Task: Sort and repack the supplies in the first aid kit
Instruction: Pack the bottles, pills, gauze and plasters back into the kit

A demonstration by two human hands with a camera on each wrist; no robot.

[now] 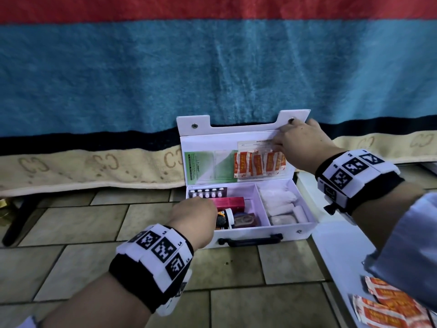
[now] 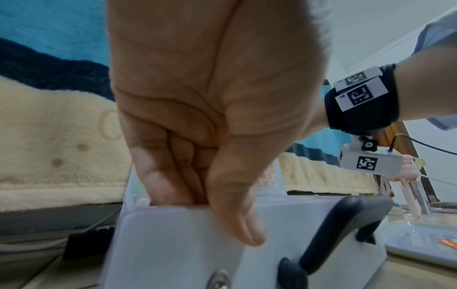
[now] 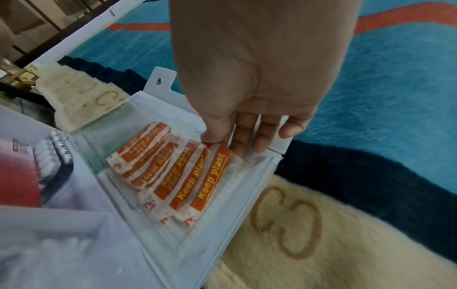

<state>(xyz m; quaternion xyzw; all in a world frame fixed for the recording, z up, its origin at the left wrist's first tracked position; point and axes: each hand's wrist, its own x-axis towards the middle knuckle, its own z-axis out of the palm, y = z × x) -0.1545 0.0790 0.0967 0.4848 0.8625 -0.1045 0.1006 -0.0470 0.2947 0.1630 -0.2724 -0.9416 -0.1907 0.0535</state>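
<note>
The white first aid kit (image 1: 260,231) stands open on the tiled floor, its lid (image 1: 212,143) leaning back against a blanket. My left hand (image 1: 196,216) grips the box's front left wall (image 2: 173,234), fingers inside, thumb outside. My right hand (image 1: 295,140) rests with fairly straight fingers on the lid's upper right corner, thumb touching the tops of several orange plasters (image 3: 178,176) in the lid's clear pocket. The left compartment holds a pill blister (image 1: 207,192), a red box (image 1: 229,203) and a white-capped bottle (image 1: 225,217). White gauze rolls (image 1: 279,202) fill the right one.
A white tray (image 1: 335,245) lies right of the kit, with more loose orange plasters (image 1: 387,301) near me. The striped blanket (image 1: 212,67) hangs right behind the lid. A black furniture leg (image 1: 21,221) stands at far left. The kit's black handle (image 1: 250,240) faces me.
</note>
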